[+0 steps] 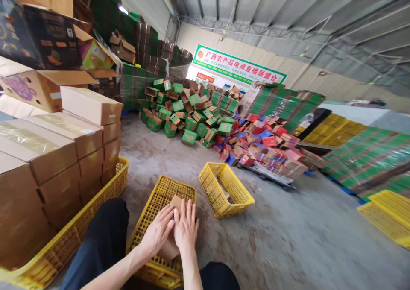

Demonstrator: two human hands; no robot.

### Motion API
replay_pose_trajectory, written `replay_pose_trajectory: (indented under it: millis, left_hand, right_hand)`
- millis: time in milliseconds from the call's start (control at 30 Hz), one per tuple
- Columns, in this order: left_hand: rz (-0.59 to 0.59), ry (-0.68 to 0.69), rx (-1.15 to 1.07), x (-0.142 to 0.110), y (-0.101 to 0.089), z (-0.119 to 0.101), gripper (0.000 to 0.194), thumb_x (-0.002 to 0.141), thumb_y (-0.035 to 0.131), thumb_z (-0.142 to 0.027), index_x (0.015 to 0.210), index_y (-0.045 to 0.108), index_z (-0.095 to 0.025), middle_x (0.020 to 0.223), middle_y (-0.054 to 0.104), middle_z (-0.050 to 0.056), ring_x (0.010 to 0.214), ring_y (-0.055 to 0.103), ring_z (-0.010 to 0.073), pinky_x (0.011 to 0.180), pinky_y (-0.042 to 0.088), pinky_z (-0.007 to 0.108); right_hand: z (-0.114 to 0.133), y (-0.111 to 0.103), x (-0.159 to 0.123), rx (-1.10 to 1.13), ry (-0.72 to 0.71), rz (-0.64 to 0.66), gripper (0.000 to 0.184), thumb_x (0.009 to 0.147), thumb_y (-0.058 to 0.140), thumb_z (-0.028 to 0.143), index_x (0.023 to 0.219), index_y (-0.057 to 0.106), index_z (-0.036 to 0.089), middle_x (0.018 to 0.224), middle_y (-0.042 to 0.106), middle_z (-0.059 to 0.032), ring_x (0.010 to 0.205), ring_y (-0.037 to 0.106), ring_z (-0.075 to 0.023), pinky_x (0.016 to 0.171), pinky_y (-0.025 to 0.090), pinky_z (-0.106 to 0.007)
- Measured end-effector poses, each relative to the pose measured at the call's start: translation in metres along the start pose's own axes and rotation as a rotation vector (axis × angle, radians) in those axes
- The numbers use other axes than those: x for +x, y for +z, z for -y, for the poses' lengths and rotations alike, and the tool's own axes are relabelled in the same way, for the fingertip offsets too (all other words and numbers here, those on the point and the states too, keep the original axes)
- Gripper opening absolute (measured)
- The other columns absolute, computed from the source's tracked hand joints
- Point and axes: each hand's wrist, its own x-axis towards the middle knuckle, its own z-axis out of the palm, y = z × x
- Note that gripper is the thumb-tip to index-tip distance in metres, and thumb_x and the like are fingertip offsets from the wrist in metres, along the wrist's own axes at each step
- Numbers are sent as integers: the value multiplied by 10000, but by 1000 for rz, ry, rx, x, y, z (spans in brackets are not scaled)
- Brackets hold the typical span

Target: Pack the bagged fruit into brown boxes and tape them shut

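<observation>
Cardboard makes up the small brown box (168,251) lying beneath both palms, on top of a perforated yellow crate (166,187) that seems to be upturned. Left hand (156,230) lies flat across the box with fingers stretched out; right hand (185,226) lies just beside it, fingers extended and slightly spread. Neither is curled around anything: both rest on the cardboard, though how hard they press cannot be told.

The box will probably handle as light and fairly stiff, its faces dry rather than slippery, its flaps and corners the parts most easily creased or crushed. Whether it is filled does not show, so its weight is a guess. A sound hold would be from opposite long sides, one hand to each, close to the folded edges.

Much of the box is covered by the fingers and palms; only a portion beyond the fingertips and another between the wrists can be seen, so its closure is hidden. Forearms cut off part of the crate underneath. Ahead and to the right of the right hand stands an open yellow basket (235,209) whose contents are too blurred to name. Well to the left of the left hand, stacked brown cartons (54,170) run out of view.
</observation>
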Motion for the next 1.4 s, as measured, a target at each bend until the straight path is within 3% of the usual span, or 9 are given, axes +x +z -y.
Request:
replay_pose_trajectory:
  millis: [100, 233, 367, 567, 800, 1000, 1200, 1300, 1400]
  left_hand:
    - [18, -48, -81, -5, 6, 4, 501, 1097, 420, -394, 1586, 435, -283, 1650, 403, 65, 1538, 356, 235, 1221, 415, 440]
    - [31, -85, -161, -13, 8, 1, 558, 1095, 425, -404, 1636, 318, -314, 1708, 271, 42, 1561, 296, 221, 1251, 353, 426]
    - [62, -135, -219, -25, -8, -1, 577, 1095, 416, -416, 1648, 279, -327, 1723, 223, 26, 1561, 299, 205, 1266, 314, 405]
    - [173, -188, -334, -36, -33, -5, 562, 1093, 391, -444, 1635, 336, -305, 1716, 237, 37, 1570, 270, 230, 1285, 252, 425]
    - [157, -355, -590, -32, -34, -8, 634, 1064, 406, -558, 1630, 355, -277, 1702, 269, 47, 1577, 248, 262, 1303, 170, 481]
    - [-3, -566, -809, -26, -39, -11, 745, 1054, 342, -637, 1660, 272, -210, 1704, 254, 96, 1571, 269, 296, 1301, 205, 511]
    - [12, -520, -760, 7, -43, -13, 727, 1037, 412, -637, 1634, 348, -228, 1704, 275, 73, 1583, 248, 269, 1320, 142, 476]
    - [90, -428, -675, 24, -47, -11, 684, 1029, 424, -645, 1572, 475, -232, 1671, 355, 63, 1591, 223, 266, 1325, 115, 471]
    - [208, -380, -624, 34, -50, -9, 640, 1042, 391, -637, 1505, 569, -233, 1620, 450, 70, 1558, 323, 268, 1317, 190, 471]
  right_hand:
    - [2, -2, 1, -1, -5, 48, 682, 1078, 244, 570, 1649, 203, 200, 1726, 90, -55, 1609, 91, -310, 1241, 320, -535]
    - [0, -8, -2, -1, -2, 50, 679, 1073, 206, 607, 1647, 175, 244, 1721, 79, -37, 1607, 94, -320, 1245, 253, -623]
    - [5, 1, -14, 1, -69, -40, 699, 1054, 245, 654, 1638, 216, 271, 1710, 135, -73, 1596, 120, -375, 1213, 132, -753]
    - [6, 23, -27, 66, -287, -119, 605, 1073, 287, 581, 1628, 230, 346, 1679, 268, -41, 1575, 243, -338, 1237, 145, -721]
    - [11, 13, -20, 32, -294, -79, 664, 1035, 356, 655, 1614, 279, 340, 1665, 301, -75, 1549, 291, -398, 1160, 244, -791]
    - [32, 11, -24, 11, -398, -59, 608, 1083, 295, 476, 1648, 183, 282, 1677, 269, -42, 1568, 284, -318, 1217, 233, -719]
    - [20, 21, -32, -27, -505, -182, 694, 1043, 395, 358, 1668, 116, 240, 1674, 297, -88, 1566, 279, -345, 1223, 230, -711]
    - [18, 29, -36, -15, -546, -264, 658, 1045, 401, 319, 1666, 196, 245, 1631, 409, -110, 1543, 340, -340, 1235, 233, -688]
    - [17, 36, -40, 33, -553, -360, 628, 1058, 417, 322, 1653, 267, 190, 1566, 511, -140, 1510, 410, -312, 1246, 300, -603]
